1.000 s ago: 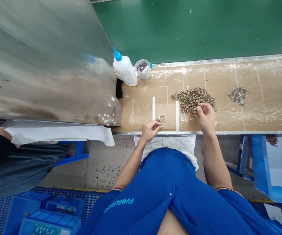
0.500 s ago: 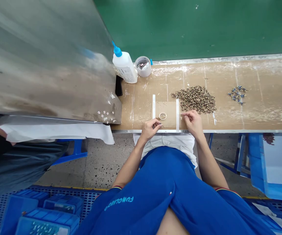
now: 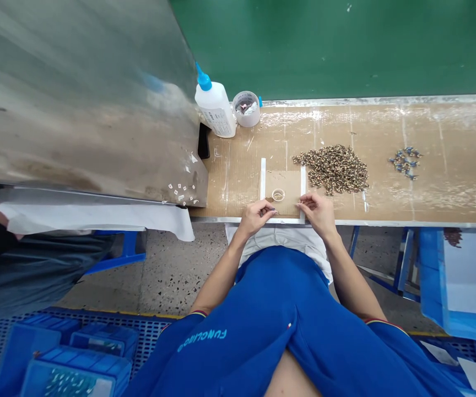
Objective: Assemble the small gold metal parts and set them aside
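Observation:
My left hand is closed in a pinch at the front edge of a small cardboard pad; whatever is in its fingertips is too small to name. My right hand pinches over the white tape strip on the pad's right side, and what it holds is also too small to make out. Between and just beyond the hands, a small round white ring lies on the pad. A heap of small brass-coloured and dark parts spreads behind my right hand. Farther right sits a small cluster of blue-and-brass parts.
A white bottle with a blue nozzle stands at the back left beside a tape roll holding scraps. A metal panel walls off the left, with small white bits on it. Blue crates sit low left; a person's leg shows at left.
My right hand has moved left from beside the heap to the pad's right edge, nearer my left hand. The left hand stays pinched at about the same place. The view has shifted slightly.

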Demonstrator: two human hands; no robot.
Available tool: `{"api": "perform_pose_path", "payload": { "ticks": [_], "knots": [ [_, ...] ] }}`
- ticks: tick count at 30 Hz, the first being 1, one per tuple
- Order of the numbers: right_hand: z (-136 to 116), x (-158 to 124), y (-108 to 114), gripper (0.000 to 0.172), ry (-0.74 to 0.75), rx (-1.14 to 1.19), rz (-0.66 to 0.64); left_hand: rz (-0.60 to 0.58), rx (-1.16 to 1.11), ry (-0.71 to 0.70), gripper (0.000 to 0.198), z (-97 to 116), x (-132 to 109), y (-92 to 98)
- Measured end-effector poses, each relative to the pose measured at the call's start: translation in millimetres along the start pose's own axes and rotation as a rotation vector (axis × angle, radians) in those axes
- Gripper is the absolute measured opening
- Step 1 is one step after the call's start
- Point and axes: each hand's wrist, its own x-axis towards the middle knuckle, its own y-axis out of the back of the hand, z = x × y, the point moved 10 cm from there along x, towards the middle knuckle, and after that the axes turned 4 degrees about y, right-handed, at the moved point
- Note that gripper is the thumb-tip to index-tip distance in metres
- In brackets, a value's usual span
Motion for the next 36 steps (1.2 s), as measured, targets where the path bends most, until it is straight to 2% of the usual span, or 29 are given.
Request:
{"api": "perform_pose_path", "payload": {
  "ticks": [6,10,15,19,22,28,32,36],
  "knots": [
    [-4.8,-7.8,-24.8,0.025,-0.026,0.136,-0.150,-0.033,-0.136,0.013,0.033,-6.9,-1.2,2.4],
    [-7.4,-13.0,-36.9,0.025,-0.047,0.195,-0.192,-0.052,-0.136,-0.004,0.034,-6.1,-0.2,2.1],
    [0.5,-17.8,-50.2,0.031,-0.119,0.329,-0.141,-0.059,-0.028,-0.038,0.027,-0.5,1.0,-3.8],
    [2.8,-18.2,-54.1,0.035,-0.116,0.362,-0.074,-0.029,0.059,-0.075,0.025,4.7,1.1,-5.7],
    [2.3,-18.6,-55.0,0.036,-0.105,0.358,-0.051,-0.049,0.100,-0.090,0.025,6.7,1.1,-7.8],
    [1.6,-24.2,-59.5,0.042,-0.113,0.434,-0.032,-0.069,0.140,-0.152,0.023,11.9,0.1,-9.3],
    [3.1,-28.8,-59.4,0.044,-0.129,0.431,-0.020,-0.055,0.202,-0.137,0.022,10.0,-0.8,-12.1],
    [5.5,-31.3,-60.2,0.041,-0.147,0.387,-0.062,-0.039,0.233,-0.119,0.020,7.5,-1.8,-13.0]
  ]
}}
